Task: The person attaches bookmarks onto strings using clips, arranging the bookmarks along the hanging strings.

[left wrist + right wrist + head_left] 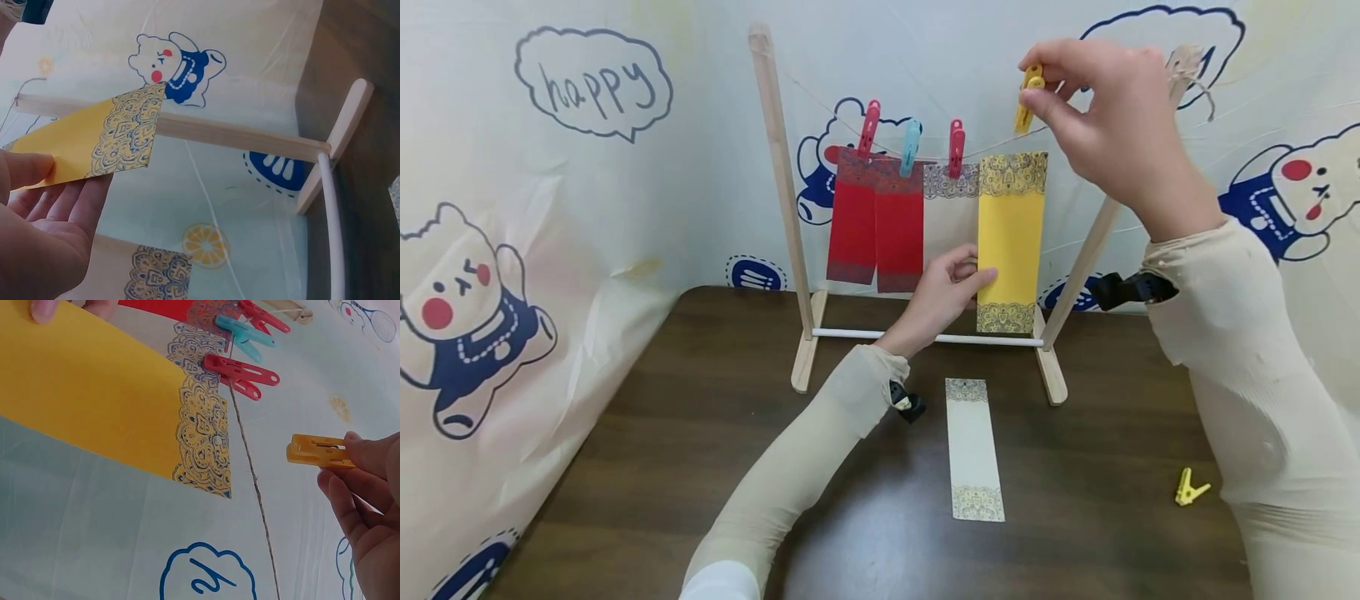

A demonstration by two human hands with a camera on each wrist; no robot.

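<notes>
My left hand [942,287] pinches the left edge of a yellow card [1011,242] with patterned bands at both ends, held upright below the string [255,481]. In the left wrist view the thumb lies on the card's face, the fingers behind it. Up at the right, my right hand [1112,125] pinches an orange-yellow clothespin [317,450] between thumb and fingers, just above the string and apart from the card. Beside the yellow card hangs a pale card [951,218] under a red clothespin [957,148]. Two red cards [899,233] hang farther left.
A wooden rack [778,167] carries the string, with a white bar [850,333] low across it. A blue clothespin [910,148] and another red clothespin [868,129] grip the string. On the dark table [700,467] lie a white patterned card [973,450] and a yellow clothespin [1189,487].
</notes>
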